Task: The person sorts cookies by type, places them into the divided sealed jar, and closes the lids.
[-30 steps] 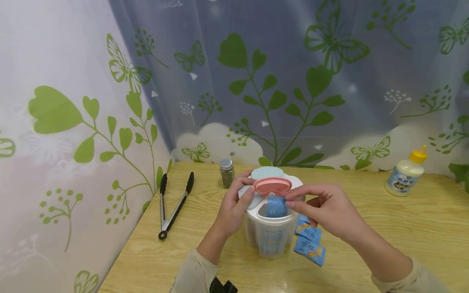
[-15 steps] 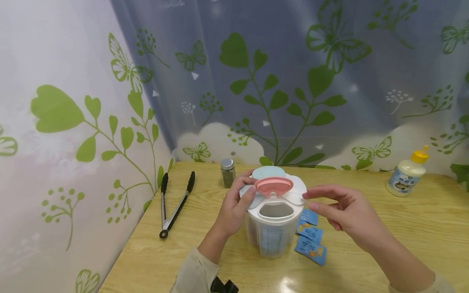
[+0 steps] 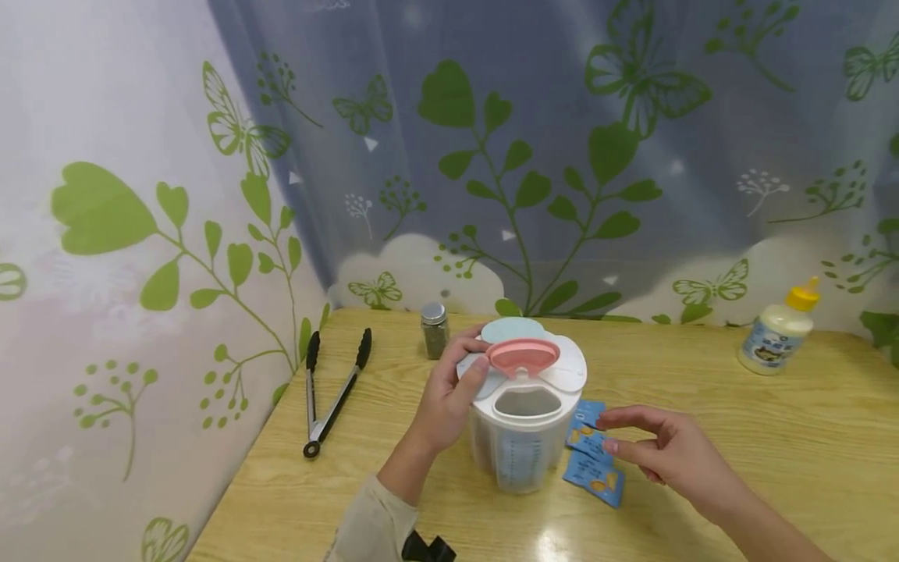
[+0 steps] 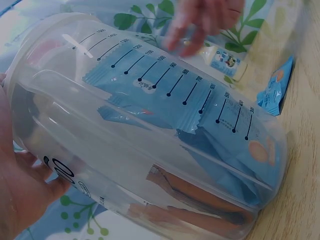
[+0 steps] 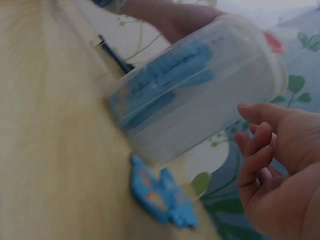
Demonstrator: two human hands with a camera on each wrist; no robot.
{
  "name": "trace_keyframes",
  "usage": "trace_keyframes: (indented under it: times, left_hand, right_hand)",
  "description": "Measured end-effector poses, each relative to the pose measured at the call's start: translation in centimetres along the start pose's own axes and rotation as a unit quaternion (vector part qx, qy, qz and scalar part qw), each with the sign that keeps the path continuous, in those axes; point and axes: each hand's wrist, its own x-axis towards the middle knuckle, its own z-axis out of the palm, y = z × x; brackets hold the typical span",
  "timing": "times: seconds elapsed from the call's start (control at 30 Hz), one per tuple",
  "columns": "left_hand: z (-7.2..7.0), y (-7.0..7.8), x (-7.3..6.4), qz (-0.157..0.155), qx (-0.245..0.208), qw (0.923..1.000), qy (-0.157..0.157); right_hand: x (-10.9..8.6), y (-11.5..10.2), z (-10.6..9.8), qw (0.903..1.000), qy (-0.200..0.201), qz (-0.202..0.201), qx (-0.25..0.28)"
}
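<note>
A clear plastic storage container (image 3: 521, 460) with a white sectioned top stands upright on the table. Its pink flap lid (image 3: 523, 357) is raised, leaving one opening uncovered. Gripping the left side of the top is my left hand (image 3: 445, 402), thumb above the edge. Through the container's wall in the left wrist view, blue sachets (image 4: 145, 90) fill one compartment, and brown packets (image 4: 195, 195) lie in another. My right hand (image 3: 688, 460) hovers over loose blue sachets (image 3: 597, 476) beside the container. Its thumb and fingers are apart, with nothing between them.
Metal tongs (image 3: 337, 398) with black tips lie spread on the left. A small spice jar (image 3: 435, 331) stands behind my left hand. At the right back is a squeeze bottle (image 3: 776, 339) with a yellow cap. A patterned curtain (image 3: 463, 187) borders the wooden table (image 3: 702, 375).
My right hand let a blue sachet go into the container's opening, then moved right and down to the loose sachets. My left hand stayed on the container.
</note>
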Motion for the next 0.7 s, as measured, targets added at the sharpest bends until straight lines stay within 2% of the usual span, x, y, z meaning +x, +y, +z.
trace_keyframes:
  times: [0.17,0.37,0.53,0.7]
  left_hand:
    - [0.0,0.0,0.1,0.001,-0.011,0.9999,-0.002]
    - [0.4,-0.1,0.0,-0.008,-0.021,0.9997,-0.011]
    - [0.4,0.0,-0.1,-0.008,-0.013,0.9999,-0.006]
    - [0.1,0.0,0.1,-0.006,-0.007,1.0000,0.000]
  right_hand:
    - [-0.2,3.2,0.1,0.9993,-0.017,0.014,-0.031]
    - [-1.0,5.9,-0.1,0.9975,-0.038,0.002,-0.059]
    - [-1.1,6.5,0.1,0.9945,-0.039,-0.028,-0.093]
    - [-0.6,6.3,0.5,0.9886,-0.011,-0.041,-0.144]
